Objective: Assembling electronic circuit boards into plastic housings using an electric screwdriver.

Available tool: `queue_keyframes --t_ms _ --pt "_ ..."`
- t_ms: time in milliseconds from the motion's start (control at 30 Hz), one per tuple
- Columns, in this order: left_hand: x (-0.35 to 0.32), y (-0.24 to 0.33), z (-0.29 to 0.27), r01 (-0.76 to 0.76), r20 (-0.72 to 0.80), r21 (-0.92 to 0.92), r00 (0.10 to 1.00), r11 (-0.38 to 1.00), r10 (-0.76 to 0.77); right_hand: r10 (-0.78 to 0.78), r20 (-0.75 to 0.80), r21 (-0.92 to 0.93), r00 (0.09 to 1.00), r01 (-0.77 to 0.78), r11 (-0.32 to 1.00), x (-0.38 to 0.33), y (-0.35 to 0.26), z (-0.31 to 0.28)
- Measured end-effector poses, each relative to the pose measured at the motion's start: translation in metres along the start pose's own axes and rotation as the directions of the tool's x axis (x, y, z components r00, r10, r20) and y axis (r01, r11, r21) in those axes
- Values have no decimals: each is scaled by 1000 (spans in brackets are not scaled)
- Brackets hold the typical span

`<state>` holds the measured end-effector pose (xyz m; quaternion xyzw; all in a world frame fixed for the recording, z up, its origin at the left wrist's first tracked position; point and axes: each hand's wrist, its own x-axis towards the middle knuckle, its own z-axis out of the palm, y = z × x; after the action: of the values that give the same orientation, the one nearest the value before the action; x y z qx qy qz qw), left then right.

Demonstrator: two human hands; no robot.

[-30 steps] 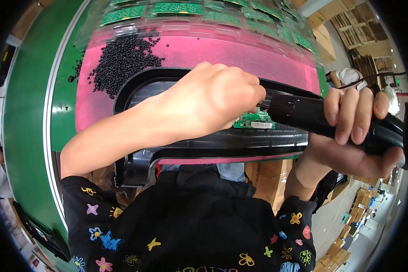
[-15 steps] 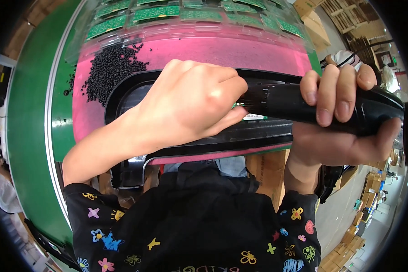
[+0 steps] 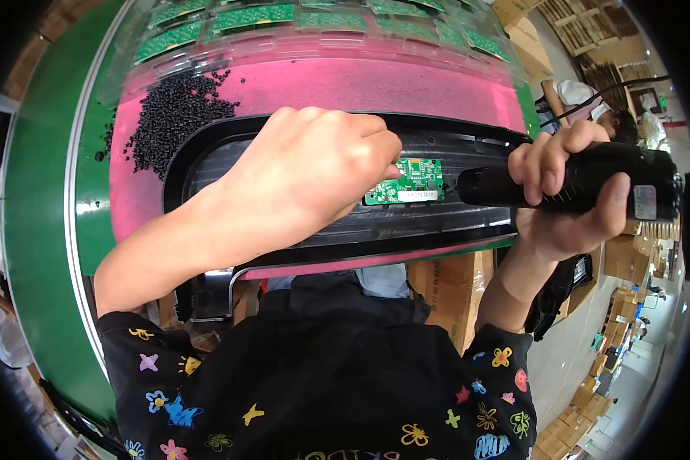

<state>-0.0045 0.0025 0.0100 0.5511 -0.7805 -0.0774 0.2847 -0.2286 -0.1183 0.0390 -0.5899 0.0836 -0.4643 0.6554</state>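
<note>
A green circuit board [image 3: 415, 184] with a white label strip lies inside a long black plastic housing [image 3: 345, 230]. Over the board's left end is my left hand [image 3: 322, 165], closed, its thumb and finger pinched at the board; whatever sits between them is hidden. My right hand [image 3: 563, 176] wraps round a black cylindrical power tool [image 3: 629, 180], which looks like an electric screwdriver. The tool lies nearly level, its rounded nose pointing left, just right of the board and apart from it.
A pile of small black pieces, apparently screws [image 3: 172, 115], lies on the pink mat [image 3: 307, 88] at the far left. Clear trays with several green boards [image 3: 253, 17] stand behind. Cardboard boxes [image 3: 452, 295] are below the table edge; another person [image 3: 579, 96] is at far right.
The tool has swung and drawn back rightward from my left fingers, uncovering the circuit board. My left hand stays closed at the board, shifted slightly left in view.
</note>
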Motion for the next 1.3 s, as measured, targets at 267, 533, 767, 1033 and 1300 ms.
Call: queue_keyframes --t_ms 267,533,767,1033,1300 --pt "0 3 1 55 39 -2 998 998 -55 -26 -31 -45 999 25 999 -3 9 -6" --pt "4 2 -1 43 49 21 998 999 -44 -41 78 -5 996 41 999 1 20 -7" --pt "6 2 -4 -82 -45 -121 996 989 77 -24 104 -8 994 25 1000 0 15 -2" --pt "7 9 -9 -231 -223 -162 956 959 193 -126 45 379 991 99 920 2 -25 22" --pt "4 8 -7 -61 127 -659 973 750 191 -232 88 467 969 165 869 2 -33 35"
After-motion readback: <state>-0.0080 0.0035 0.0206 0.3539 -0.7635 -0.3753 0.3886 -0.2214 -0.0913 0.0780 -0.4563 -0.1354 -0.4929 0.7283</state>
